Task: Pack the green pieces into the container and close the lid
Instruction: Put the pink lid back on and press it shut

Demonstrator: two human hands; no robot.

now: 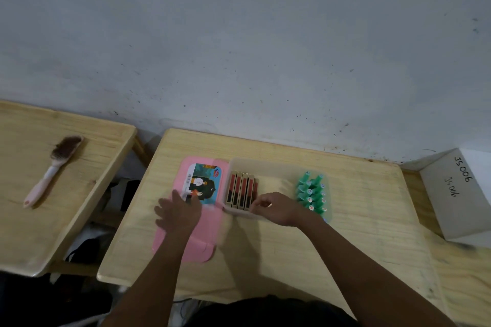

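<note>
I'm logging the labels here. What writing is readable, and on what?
"JS006": handwritten on the white box.
"JS006": again, smaller, same box.
The sticker on the pink lid: too blurred to read.
Marks on the green pieces in the container: too small to read.

A pale wooden worktop (345,233) stands against a scuffed grey-blue wall (239,48). Left of the worktop, across a narrow gap, is a second wooden table (101,141). A brush (53,170) with a pink handle and dark bristles lies on it, bristles toward the wall. Down in that gap sit dark shapes (82,249), possibly bags or shoes. Just off the worktop's right edge rests a white box (457,194) hand-marked "JS006" twice.
</note>
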